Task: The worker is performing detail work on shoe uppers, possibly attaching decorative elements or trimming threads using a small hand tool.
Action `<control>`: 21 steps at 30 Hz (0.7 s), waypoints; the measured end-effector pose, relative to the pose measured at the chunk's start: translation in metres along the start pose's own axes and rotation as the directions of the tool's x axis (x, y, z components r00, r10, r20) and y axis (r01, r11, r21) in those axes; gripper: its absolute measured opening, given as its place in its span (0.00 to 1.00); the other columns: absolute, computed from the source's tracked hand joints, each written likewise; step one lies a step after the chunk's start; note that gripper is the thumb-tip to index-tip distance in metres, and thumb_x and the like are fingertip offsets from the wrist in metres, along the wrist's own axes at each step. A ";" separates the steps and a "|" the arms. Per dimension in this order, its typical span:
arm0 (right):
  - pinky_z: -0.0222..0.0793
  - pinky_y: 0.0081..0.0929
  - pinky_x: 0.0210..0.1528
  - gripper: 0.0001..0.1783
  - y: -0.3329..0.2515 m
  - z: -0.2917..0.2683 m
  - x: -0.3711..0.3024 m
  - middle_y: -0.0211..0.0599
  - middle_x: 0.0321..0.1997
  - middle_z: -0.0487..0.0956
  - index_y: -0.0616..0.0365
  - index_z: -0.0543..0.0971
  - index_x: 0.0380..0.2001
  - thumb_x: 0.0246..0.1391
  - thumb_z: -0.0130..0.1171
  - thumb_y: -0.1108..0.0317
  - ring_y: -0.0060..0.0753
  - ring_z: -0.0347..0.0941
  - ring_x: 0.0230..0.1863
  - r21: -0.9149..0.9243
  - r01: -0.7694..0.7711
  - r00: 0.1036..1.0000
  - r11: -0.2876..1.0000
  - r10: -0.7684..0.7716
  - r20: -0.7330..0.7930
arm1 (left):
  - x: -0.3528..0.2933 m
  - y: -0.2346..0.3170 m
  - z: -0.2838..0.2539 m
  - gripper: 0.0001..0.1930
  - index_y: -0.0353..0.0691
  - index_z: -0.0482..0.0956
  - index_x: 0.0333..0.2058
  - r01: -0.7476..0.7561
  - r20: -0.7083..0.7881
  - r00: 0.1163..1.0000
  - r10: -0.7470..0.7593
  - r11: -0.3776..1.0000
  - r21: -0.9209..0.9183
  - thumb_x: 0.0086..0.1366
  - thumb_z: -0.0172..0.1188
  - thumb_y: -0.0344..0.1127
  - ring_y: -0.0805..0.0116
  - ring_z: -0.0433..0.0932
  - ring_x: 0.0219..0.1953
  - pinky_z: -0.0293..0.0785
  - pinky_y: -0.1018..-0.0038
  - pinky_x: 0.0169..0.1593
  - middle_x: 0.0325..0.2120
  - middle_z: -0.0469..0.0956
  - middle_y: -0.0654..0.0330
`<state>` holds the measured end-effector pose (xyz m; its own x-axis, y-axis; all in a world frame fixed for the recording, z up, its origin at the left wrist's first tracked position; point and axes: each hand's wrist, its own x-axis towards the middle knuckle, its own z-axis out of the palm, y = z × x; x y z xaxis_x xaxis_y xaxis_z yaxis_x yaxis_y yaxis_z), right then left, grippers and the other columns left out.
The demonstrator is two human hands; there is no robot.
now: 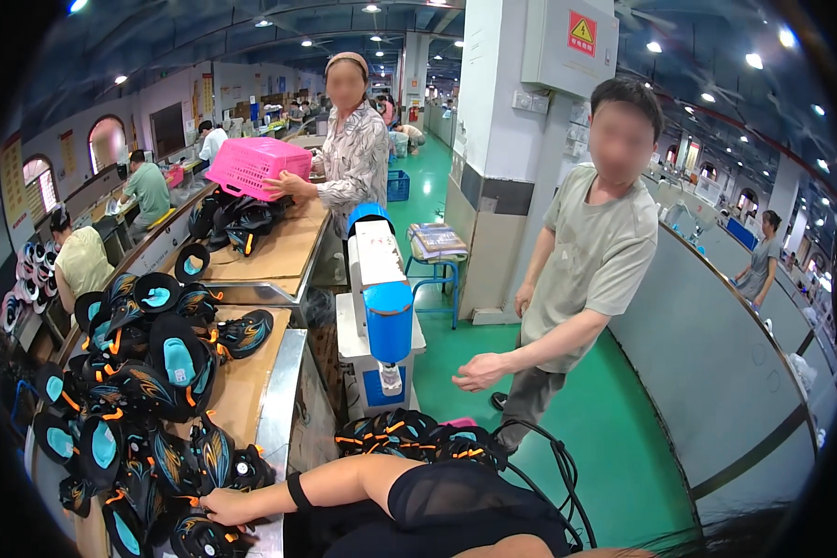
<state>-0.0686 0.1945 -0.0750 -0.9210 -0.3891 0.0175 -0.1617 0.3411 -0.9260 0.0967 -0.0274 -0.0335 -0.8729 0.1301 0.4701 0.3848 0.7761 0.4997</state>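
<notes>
My bare arm with a black band near the elbow reaches to the left from the lower edge. From the black-sleeved shoulder it looks like my right arm. At its end, my right hand (228, 507) is closed low on the near edge of a heap of black shoes (144, 381) with orange tabs and turquoise insides. The fingers press on a black shoe (205, 537), partly hidden under the hand. An orange tab lies by the fingertips. My left hand is out of view.
A blue-and-white machine (386, 298) stands ahead; more black shoes (418, 435) lie before it. At right, a person in a light T-shirt (591, 251) holds a hand out. Another person (358, 149) tilts a pink basket (259, 169) over the bench. Black cables (567, 479) hang nearby.
</notes>
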 end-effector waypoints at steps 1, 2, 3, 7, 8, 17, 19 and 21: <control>0.73 0.35 0.21 0.19 0.004 0.003 0.003 0.53 0.23 0.76 0.70 0.69 0.47 0.54 0.49 0.70 0.44 0.76 0.16 -0.046 -0.031 0.999 0.998 0.032 0.027 | -0.001 -0.002 0.000 0.13 0.32 0.75 0.42 0.004 -0.003 1.000 -0.004 1.000 -0.008 0.59 0.57 0.32 0.48 0.74 0.39 0.70 0.61 0.47 0.36 0.75 0.45; 0.74 0.37 0.22 0.20 0.009 0.006 0.007 0.54 0.24 0.77 0.68 0.70 0.49 0.52 0.50 0.72 0.44 0.76 0.17 -0.183 0.053 0.998 0.982 -0.059 -0.028 | -0.003 -0.004 -0.001 0.13 0.32 0.75 0.42 0.007 -0.006 1.000 -0.007 1.000 -0.014 0.59 0.57 0.32 0.48 0.74 0.39 0.70 0.61 0.47 0.36 0.75 0.45; 0.75 0.38 0.23 0.22 0.014 0.009 0.012 0.54 0.24 0.77 0.67 0.70 0.50 0.50 0.50 0.74 0.44 0.77 0.17 -0.297 0.114 0.988 0.948 -0.139 -0.066 | -0.003 -0.006 -0.002 0.13 0.32 0.75 0.42 0.006 -0.010 1.000 -0.007 1.000 -0.015 0.59 0.57 0.32 0.48 0.74 0.39 0.70 0.61 0.47 0.36 0.75 0.45; 0.74 0.34 0.23 0.22 0.025 0.012 0.025 0.47 0.18 0.76 0.64 0.71 0.50 0.48 0.51 0.77 0.40 0.75 0.14 -0.322 0.149 0.977 0.935 -0.189 -0.097 | -0.008 -0.014 -0.005 0.13 0.32 0.76 0.41 0.016 -0.017 1.000 -0.017 0.999 -0.046 0.60 0.57 0.32 0.48 0.74 0.39 0.70 0.61 0.47 0.35 0.75 0.45; 0.72 0.32 0.19 0.21 0.024 0.012 0.028 0.45 0.16 0.76 0.64 0.71 0.49 0.49 0.51 0.77 0.38 0.75 0.13 -0.306 0.130 0.983 0.943 -0.164 -0.085 | -0.009 -0.016 -0.006 0.13 0.32 0.76 0.41 0.017 -0.014 1.000 -0.018 0.999 -0.050 0.60 0.57 0.32 0.48 0.74 0.38 0.70 0.62 0.47 0.35 0.75 0.45; 0.70 0.45 0.33 0.19 -0.013 0.033 0.031 0.57 0.28 0.77 0.66 0.73 0.45 0.48 0.58 0.72 0.59 0.75 0.34 -0.465 -0.011 0.976 0.885 -0.091 -0.197 | -0.012 -0.031 -0.016 0.13 0.31 0.76 0.41 0.017 -0.008 1.000 -0.017 0.996 -0.086 0.60 0.57 0.33 0.48 0.75 0.37 0.71 0.62 0.46 0.34 0.76 0.44; 0.70 0.43 0.34 0.19 -0.016 0.030 0.023 0.56 0.27 0.77 0.66 0.72 0.45 0.47 0.58 0.73 0.58 0.75 0.33 -0.390 0.065 0.967 0.919 -0.154 -0.201 | -0.008 -0.033 -0.020 0.13 0.31 0.76 0.41 0.010 -0.003 1.000 -0.010 0.995 -0.095 0.60 0.57 0.33 0.48 0.75 0.37 0.71 0.62 0.46 0.34 0.76 0.44; 0.70 0.42 0.32 0.18 -0.021 0.023 0.014 0.55 0.26 0.77 0.66 0.72 0.43 0.47 0.57 0.74 0.56 0.75 0.31 -0.385 0.190 0.935 0.903 -0.286 -0.211 | -0.004 -0.034 -0.023 0.13 0.31 0.76 0.40 -0.014 0.003 1.000 0.014 0.995 -0.096 0.60 0.56 0.33 0.48 0.75 0.37 0.71 0.62 0.46 0.34 0.76 0.44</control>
<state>-0.0704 0.1623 -0.0642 -0.8894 -0.2809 0.3605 -0.4569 0.5637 -0.6881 0.0942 -0.0682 -0.0360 -0.8683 0.1425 0.4751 0.4236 0.7114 0.5608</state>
